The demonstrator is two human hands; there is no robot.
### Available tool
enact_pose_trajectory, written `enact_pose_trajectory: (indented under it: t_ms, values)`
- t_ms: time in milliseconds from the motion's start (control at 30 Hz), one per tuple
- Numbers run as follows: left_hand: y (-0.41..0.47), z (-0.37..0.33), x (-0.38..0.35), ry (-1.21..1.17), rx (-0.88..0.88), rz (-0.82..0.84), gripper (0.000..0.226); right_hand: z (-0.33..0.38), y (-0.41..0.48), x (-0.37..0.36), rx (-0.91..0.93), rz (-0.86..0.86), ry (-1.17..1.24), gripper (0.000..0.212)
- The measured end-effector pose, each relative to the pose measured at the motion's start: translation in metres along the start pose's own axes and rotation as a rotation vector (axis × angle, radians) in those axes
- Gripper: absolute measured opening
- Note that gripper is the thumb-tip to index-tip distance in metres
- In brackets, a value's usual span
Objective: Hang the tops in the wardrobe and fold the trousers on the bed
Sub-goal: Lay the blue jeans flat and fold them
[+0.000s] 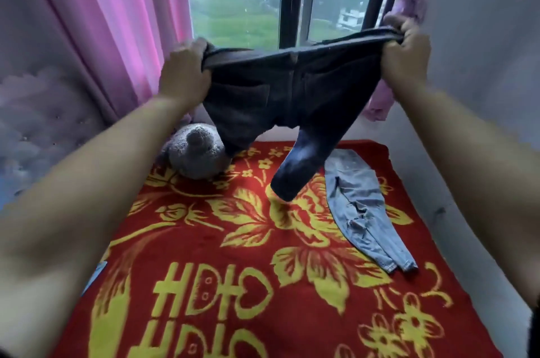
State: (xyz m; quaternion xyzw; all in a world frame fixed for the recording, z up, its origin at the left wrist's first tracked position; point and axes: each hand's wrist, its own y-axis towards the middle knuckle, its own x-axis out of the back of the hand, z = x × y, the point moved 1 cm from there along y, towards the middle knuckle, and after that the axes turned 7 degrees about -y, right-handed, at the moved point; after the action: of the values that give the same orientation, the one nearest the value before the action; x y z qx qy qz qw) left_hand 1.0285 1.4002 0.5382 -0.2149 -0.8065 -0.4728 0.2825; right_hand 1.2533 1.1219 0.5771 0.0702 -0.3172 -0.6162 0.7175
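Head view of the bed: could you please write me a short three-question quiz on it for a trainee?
1. True or false: the left hand and the right hand both grip the dark jeans at the waistband.
2. Where do the light blue jeans lie? A) on the red blanket B) on the windowsill C) in a wardrobe
3. Fill in: the grey plush toy sits at the blanket's far ___ corner.
Key: 1 true; 2 A; 3 left.

Grey plush toy (194,153), pink curtain (117,21)
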Motion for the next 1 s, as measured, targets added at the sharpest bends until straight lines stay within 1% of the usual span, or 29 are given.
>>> enact_pose_trajectory:
  t_ms: [67,100,167,200,267,300,400,467,533,633,800,900,1000]
  values:
    - [-0.061,0.006,-0.022,0.115,-0.037,0.092,0.035,-0.052,-0.052,0.000,-0.077,0.098,-0.137,0.059]
    - [-0.094,0.009,-0.035,0.169,-0.065,0.155,0.032,-0.081,-0.074,0.001,-0.084,0.122,-0.180,0.060]
    - [-0.164,0.020,-0.062,0.268,-0.101,0.296,0.024,-0.120,-0.120,0.001,-0.163,0.245,-0.292,0.055]
    - [-0.199,0.024,-0.074,0.308,-0.091,0.362,0.019,-0.138,-0.152,0.003,-0.193,0.333,-0.361,0.050]
    - [-0.267,0.029,-0.092,0.372,-0.018,0.504,0.018,-0.178,-0.216,0.006,-0.258,0.500,-0.493,0.044]
    - [-0.299,0.028,-0.099,0.409,0.025,0.589,0.020,-0.197,-0.245,0.009,-0.275,0.571,-0.539,0.042]
    - [-0.383,0.018,-0.110,0.538,0.082,0.815,0.023,-0.244,-0.320,0.021,-0.276,0.776,-0.632,0.043]
    - [-0.431,0.004,-0.110,0.575,0.111,0.915,0.021,-0.265,-0.364,0.033,-0.282,0.910,-0.700,0.041]
    - [-0.477,-0.008,-0.107,0.604,0.145,0.991,0.020,-0.286,-0.408,0.044,-0.249,1.014,-0.748,0.042]
    - [-0.548,-0.023,-0.102,0.647,0.194,1.076,0.023,-0.315,-0.471,0.058,-0.241,1.119,-0.784,0.040]
    - [-0.646,-0.043,-0.093,0.669,0.271,1.149,0.026,-0.350,-0.574,0.079,-0.244,1.338,-0.845,0.042]
    - [-0.681,-0.051,-0.091,0.687,0.283,1.194,0.026,-0.359,-0.614,0.090,-0.210,1.387,-0.896,0.043]
    - [-0.707,-0.047,-0.093,0.678,0.314,1.208,0.025,-0.365,-0.644,0.095,-0.113,1.380,-0.953,0.040]
